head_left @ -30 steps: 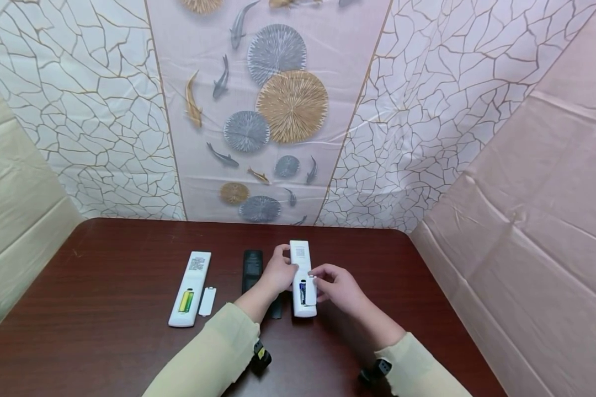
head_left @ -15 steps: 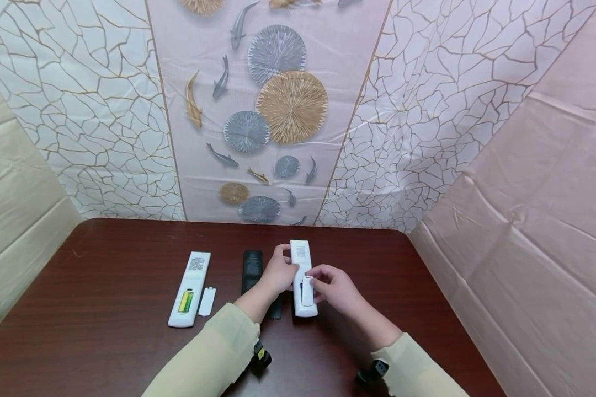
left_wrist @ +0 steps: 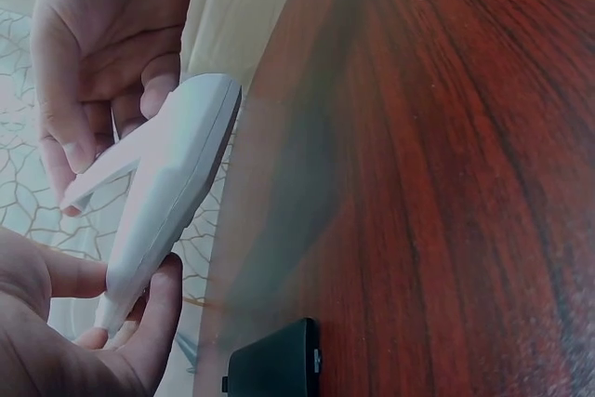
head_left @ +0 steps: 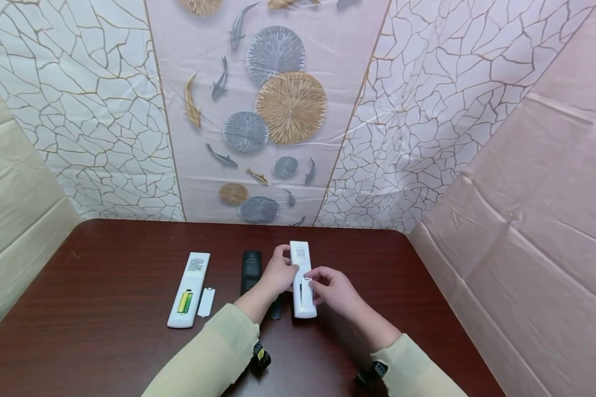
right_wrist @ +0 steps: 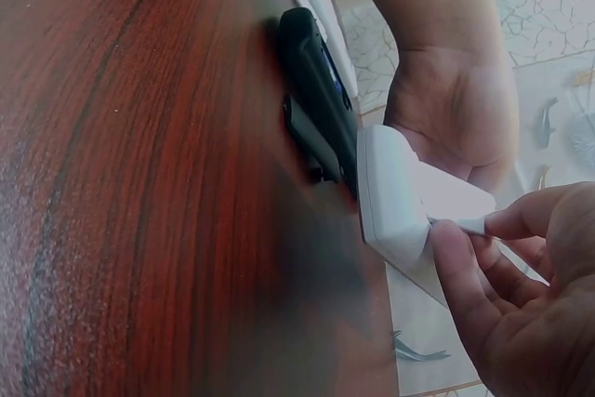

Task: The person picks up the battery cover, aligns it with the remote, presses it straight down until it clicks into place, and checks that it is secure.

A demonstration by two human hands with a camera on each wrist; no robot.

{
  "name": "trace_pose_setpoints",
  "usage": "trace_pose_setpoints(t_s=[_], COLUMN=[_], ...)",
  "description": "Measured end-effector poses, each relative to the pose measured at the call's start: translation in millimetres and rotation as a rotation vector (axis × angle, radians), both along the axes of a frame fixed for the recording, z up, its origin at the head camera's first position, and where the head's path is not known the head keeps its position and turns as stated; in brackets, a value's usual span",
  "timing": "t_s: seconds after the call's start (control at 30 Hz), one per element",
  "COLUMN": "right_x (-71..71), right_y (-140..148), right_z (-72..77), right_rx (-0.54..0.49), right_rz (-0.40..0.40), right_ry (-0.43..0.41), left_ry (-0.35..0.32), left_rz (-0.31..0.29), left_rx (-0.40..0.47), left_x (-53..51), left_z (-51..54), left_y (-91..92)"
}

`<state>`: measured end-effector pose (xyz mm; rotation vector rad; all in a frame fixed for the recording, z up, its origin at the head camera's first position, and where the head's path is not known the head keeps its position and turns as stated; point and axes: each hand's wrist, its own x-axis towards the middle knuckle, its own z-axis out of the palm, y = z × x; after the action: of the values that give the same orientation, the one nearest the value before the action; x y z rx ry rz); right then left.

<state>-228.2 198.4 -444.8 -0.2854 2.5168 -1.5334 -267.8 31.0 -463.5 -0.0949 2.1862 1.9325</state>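
1. Over table [head_left: 104, 259]: white remote [head_left: 300, 258], back up, gripped by L hand [head_left: 279, 274].
2. R hand [head_left: 339, 290] pinches upper end of tilted batt. cover [head_left: 307, 295].
3. Prob. best: seat cover's lower end, align edges, then press flat.

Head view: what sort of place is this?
Probably a makeshift recording booth: a patterned backdrop rises behind the dark wood-look table, and creased plain sheeting walls both sides.

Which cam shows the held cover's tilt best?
Left wrist: the cover shows side-on, slanting up off its remote. Head shows its face small, the right hand overlapping one edge. Right wrist shows it close but partly hidden by that hand.
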Motion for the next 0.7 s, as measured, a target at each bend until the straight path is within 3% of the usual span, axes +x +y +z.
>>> trace_pose_setpoints(t_s=[0.7], right_x=[-3.2], right_y=[1.1], right_z=[-6.8], right_rx=[0.202], right_rz=[-0.026], right_ry=[0.105], left_ry=[-0.005], left_rz=[-0.009], left_rx=[-0.002], left_x=[3.6], left_z=[5.4], left_y=[1.5])
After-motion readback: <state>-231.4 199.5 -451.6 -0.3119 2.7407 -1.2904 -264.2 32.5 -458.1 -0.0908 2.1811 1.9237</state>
